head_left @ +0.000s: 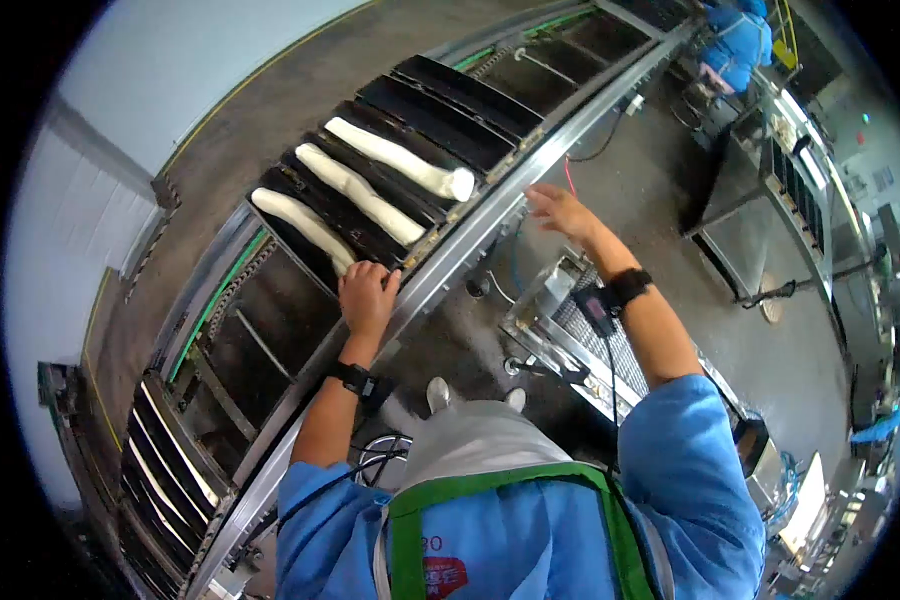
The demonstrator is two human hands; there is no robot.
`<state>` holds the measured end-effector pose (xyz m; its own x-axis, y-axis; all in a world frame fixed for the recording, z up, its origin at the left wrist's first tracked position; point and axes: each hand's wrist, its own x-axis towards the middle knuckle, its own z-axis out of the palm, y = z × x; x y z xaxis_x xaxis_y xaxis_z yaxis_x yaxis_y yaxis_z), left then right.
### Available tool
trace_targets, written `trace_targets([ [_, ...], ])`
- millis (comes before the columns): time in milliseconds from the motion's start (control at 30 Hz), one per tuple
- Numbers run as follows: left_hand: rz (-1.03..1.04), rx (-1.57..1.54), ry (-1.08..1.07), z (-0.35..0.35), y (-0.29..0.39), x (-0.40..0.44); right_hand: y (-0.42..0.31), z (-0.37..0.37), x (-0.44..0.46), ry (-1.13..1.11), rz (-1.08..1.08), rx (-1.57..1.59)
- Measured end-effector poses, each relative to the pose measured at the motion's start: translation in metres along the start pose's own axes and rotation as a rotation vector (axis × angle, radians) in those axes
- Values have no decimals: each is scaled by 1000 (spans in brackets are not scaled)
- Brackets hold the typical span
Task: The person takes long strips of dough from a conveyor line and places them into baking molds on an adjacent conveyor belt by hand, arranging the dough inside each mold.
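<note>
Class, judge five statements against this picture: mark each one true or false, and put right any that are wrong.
1. The left hand is at the near end of a filled tray. True.
2. The right hand is gripping a white strip. False: it is held out beside the conveyor, with no strip in it.
3. Three white strips lie in the group of black trays by the left hand. True.
4. Only one wrist wears a dark band. False: there is a left band and a right band.
5. The other person, at upper right, wears red. False: the clothing is blue.
</note>
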<state>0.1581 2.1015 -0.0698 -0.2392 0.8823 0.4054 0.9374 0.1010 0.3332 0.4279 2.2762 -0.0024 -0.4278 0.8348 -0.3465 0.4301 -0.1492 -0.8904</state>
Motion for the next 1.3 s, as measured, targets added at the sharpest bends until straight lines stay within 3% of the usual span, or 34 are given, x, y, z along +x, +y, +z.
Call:
trace_targets([
  [100,-15,32,-9,0,2,3,91,-58,-41,142,0,-256],
  [167,15,86,-12,8,-1,5,160,-99,-90,206,169,-762],
  [200,7,97,-35,8,1,6,215,-120,-119,328,130,-925],
  [267,2,102,-15,7,6,7,291,-154,-197,480,175,-1023],
  [333,51,107,29,9,7,9,284,-147,-276,607,442,-986],
  [367,40,141,29,7,14,9,314,-150,-310,640,660,-1053],
  [400,117,118,106,14,9,10,336,-153,-339,591,855,-1071],
  [467,72,127,60,12,15,11,336,-139,-388,514,1079,-1019],
  [567,97,136,113,17,13,12,339,-128,-420,665,1097,-1005],
  [667,79,134,46,9,20,14,323,-129,-422,693,989,-1114],
  [733,149,150,104,13,17,14,331,-150,-422,648,577,-1056],
  [800,60,69,27,6,22,12,332,-175,-413,973,346,-933],
  [867,13,71,-10,7,18,10,265,-202,-411,924,492,-996],
  [933,10,78,-53,7,17,11,178,-205,-411,1035,47,-215],
  [1067,16,96,-21,6,14,6,23,-176,-370,1115,-394,36],
  [1133,20,83,-6,-1,14,3,-8,-178,-341,1084,-456,168],
  [1300,-14,-4,81,-15,14,-1,-102,-114,-188,688,-620,522],
])
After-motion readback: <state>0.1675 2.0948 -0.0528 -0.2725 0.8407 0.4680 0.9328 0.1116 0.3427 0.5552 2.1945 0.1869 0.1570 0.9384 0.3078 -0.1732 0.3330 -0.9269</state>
